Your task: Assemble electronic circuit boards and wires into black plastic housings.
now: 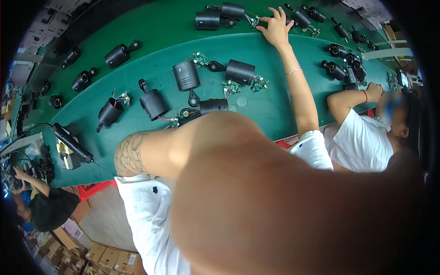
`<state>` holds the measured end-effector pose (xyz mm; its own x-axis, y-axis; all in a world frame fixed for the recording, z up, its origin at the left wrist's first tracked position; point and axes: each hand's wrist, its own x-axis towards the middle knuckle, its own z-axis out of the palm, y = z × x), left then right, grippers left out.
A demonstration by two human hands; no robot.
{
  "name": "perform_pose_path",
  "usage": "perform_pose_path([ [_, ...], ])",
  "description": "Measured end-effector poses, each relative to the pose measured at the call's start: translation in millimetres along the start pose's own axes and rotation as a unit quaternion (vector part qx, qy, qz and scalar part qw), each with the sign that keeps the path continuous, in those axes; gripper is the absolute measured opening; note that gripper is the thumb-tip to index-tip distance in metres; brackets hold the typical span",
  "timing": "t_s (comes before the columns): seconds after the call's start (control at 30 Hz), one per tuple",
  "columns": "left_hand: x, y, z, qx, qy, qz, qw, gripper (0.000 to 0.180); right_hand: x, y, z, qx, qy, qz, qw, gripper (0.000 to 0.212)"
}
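- Blurred bare skin mass (284,206) close to lens, fills lower centre & right; hides L hand, so can't tell its state.
- Green table (275,105) curves across upper half, strewn w/ parts.
- Co-worker in white shirt (362,142) slumped at table's right edge, forearm on the top.
- Tattooed upper arm (130,156) at table's near edge, above white shirt.
- Right hand (277,28) stretched to table's far edge, released, fingers spread, palm down on the surface; grasps nothing.
- Black camera housing (300,18) just right of its fingertips; touching or not, can't tell.
- More black housings mid-table, e.g. upright cylinder (186,75).
- Electric screwdriver (73,144) w/ cable near left edge.
- Small circuit board (253,20) w/ wires just left of the hand.
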<state>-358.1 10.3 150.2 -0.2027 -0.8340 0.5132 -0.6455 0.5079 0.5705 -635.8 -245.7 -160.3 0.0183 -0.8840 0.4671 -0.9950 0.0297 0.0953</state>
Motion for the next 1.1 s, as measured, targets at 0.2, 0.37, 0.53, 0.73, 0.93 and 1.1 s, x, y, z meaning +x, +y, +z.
perform_pose_path([
  [0.2, -46, 32, -8, 0.048, -0.009, -0.032, 0.998, 0.026, -4, 2, -1, 0.025, 0.019, -0.022, 0.999, 0.021],
  [0.37, -11, -54, 59, 0.089, 0.071, 0.25, 0.962, 0.025, 8, -2, -25, 0.153, 0.079, -0.092, 0.981, 0.016],
  [0.53, 2, -149, 111, 0.016, 0.046, 0.367, 0.929, 0.043, 25, -4, -74, 0.314, 0.122, -0.155, 0.928, 0.015],
  [0.73, 6, -182, 132, -0.082, 0.006, 0.082, 0.993, 0.053, 18, -21, -196, 0.446, 0.127, -0.173, 0.869, 0.016],
  [0.93, 12, -160, 140, -0.46, -0.193, 0.053, 0.865, 0.078, -13, -42, -258, 0.529, 0.107, -0.239, 0.807, 0.006],
  [1.1, -44, -157, 144, -0.608, -0.251, -0.115, 0.744, 0.075, -36, -46, -256, 0.37, 0.098, -0.215, 0.899, 0.018],
])
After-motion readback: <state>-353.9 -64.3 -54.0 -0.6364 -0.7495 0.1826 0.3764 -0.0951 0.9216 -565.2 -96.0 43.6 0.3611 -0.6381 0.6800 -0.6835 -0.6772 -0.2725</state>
